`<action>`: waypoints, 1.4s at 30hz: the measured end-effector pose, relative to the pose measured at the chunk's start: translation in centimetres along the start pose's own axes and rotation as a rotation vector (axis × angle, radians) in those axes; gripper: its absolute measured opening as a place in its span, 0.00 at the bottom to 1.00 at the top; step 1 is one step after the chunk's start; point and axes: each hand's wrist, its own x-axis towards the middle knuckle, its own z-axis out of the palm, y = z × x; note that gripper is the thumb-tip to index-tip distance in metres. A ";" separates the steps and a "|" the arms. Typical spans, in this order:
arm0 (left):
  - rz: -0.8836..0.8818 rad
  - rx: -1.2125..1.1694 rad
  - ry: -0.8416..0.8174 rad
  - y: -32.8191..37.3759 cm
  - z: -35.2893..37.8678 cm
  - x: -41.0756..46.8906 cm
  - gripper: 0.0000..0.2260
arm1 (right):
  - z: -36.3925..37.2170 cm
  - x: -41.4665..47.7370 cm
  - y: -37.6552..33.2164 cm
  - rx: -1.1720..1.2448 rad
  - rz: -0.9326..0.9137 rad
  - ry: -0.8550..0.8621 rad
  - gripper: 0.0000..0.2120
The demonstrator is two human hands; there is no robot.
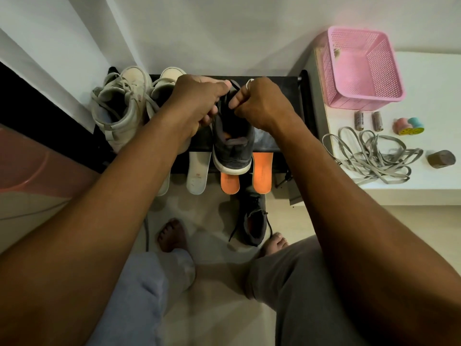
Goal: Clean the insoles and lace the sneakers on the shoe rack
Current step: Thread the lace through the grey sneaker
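Sneaker, dark grey (233, 143), sits heel-out on shoe rack (279, 83), between both hands. Left hand (199, 103) has its fingers curled round the dark lace (228, 96) at the shoe's left side; right hand (262, 106) pinches the other strand. Lace judged soft, limp and light, best taken near its tip to feed through an eyelet. Upper looks pliable and is likely to shift under a pull. Orange insoles (262, 173) overhang the rack edge by the heel. Loose grey laces (374, 156) are heaped on the white surface (424, 71), well apart.
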 end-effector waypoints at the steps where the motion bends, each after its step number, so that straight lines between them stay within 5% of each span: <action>1: 0.016 0.042 -0.001 0.0 0.0 -0.3 0.07 | -0.1 0.1 0.0 -0.022 0.007 0.013 0.07; 7: -0.010 0.181 -0.094 -0.1 0.9 -2.2 0.05 | -0.9 0.1 0.1 -0.080 0.144 0.156 0.09; 18: 0.054 0.624 -0.019 -3.3 2.2 -1.4 0.12 | -0.6 -0.1 0.7 -0.069 0.203 0.054 0.08; 28: 0.087 0.857 -0.030 -2.6 0.7 -0.4 0.23 | -0.3 0.4 1.5 -0.026 0.178 0.129 0.13; 38: 0.030 0.503 0.054 -2.4 -0.3 -1.2 0.10 | -0.4 0.1 1.6 0.049 0.217 0.095 0.07; 42: 0.051 0.458 0.096 -2.8 0.1 -0.9 0.17 | -0.4 0.4 2.1 0.050 0.240 0.101 0.09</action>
